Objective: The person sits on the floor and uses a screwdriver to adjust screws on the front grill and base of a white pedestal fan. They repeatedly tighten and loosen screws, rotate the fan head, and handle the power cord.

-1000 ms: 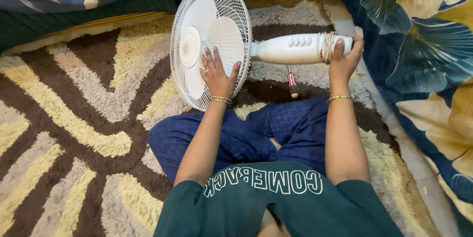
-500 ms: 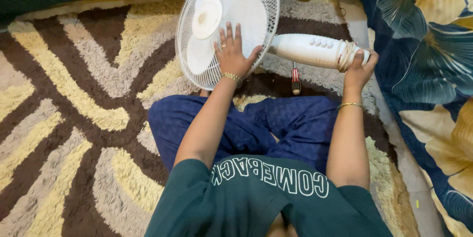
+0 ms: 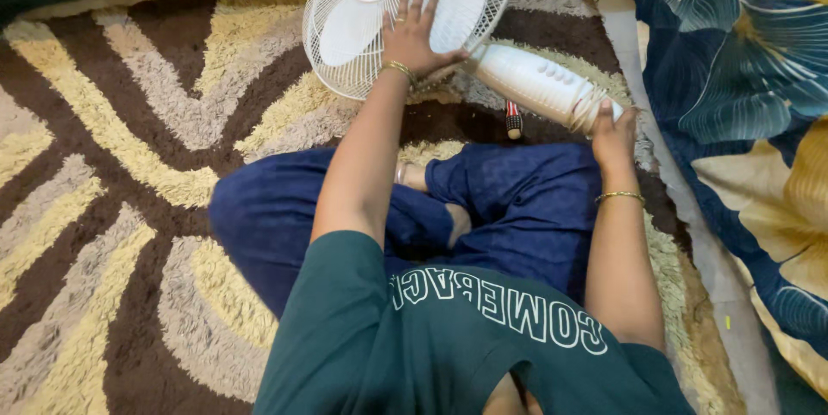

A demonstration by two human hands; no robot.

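Fingers (image 3: 414,14) of your left hand (image 3: 412,35) lie spread flat on the fan's white grille (image 3: 345,44); your right hand (image 3: 611,126) wraps the stand (image 3: 535,83), which runs from grille toward the rug's (image 3: 129,165) right edge.

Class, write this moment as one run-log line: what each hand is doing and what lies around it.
left hand flat on fan grille | right hand grips white fan body end | screwdriver on patterned rug

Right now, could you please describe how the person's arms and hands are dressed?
Both forearms are bare below short dark green sleeves. The left hand has a thin gold bangle at its wrist; the right hand has one too.
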